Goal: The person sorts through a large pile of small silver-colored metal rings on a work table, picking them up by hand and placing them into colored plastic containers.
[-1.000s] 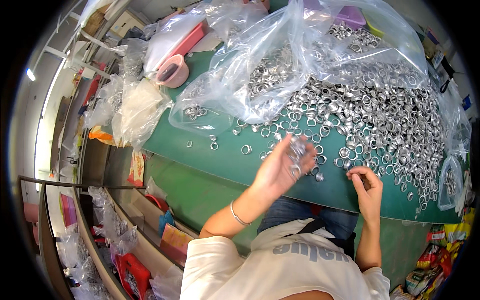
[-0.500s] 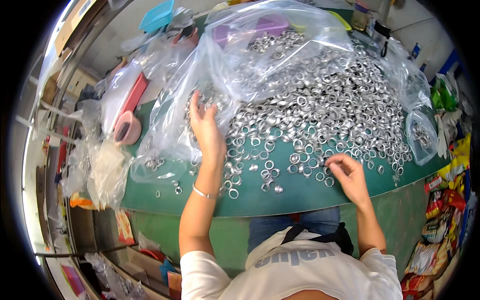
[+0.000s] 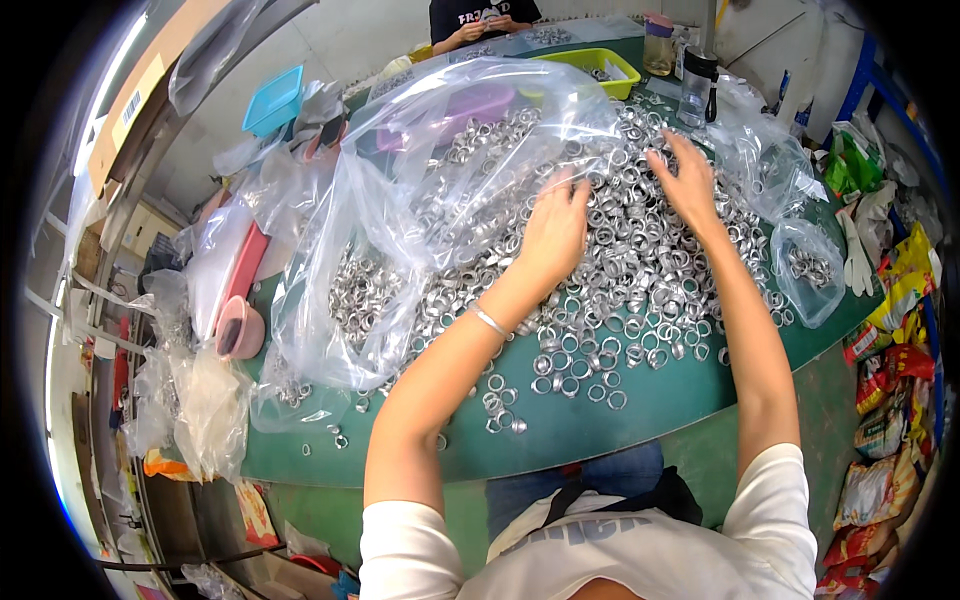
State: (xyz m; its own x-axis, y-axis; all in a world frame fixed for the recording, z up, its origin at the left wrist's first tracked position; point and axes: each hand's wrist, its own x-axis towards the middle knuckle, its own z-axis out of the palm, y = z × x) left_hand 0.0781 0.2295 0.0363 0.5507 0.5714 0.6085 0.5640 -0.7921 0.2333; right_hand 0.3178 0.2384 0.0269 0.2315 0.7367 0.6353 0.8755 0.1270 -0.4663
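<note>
A broad heap of silver metal rings (image 3: 640, 262) covers the middle of the green table (image 3: 590, 432). My left hand (image 3: 556, 232) rests on the heap beside a large clear plastic bag (image 3: 385, 235), its fingers stretched toward the far side. Farther back on the right, my right hand (image 3: 688, 188) reaches onto the rings, thumb and fingers spread. Both hands are open; neither visibly holds a ring. More rings show through the bag's clear film.
Behind the heap stand a yellow-green tray (image 3: 622, 82) and a dark-lidded bottle (image 3: 697, 88). Another person (image 3: 480, 25) sits across the table, hands together. A small bag of rings (image 3: 808, 265) lies at right; a pink cup (image 3: 240, 328) stands at left.
My left hand has left the bag and moved right onto the heap. My right hand has gone from the near edge to the heap's far side. The view has shifted, showing the other person.
</note>
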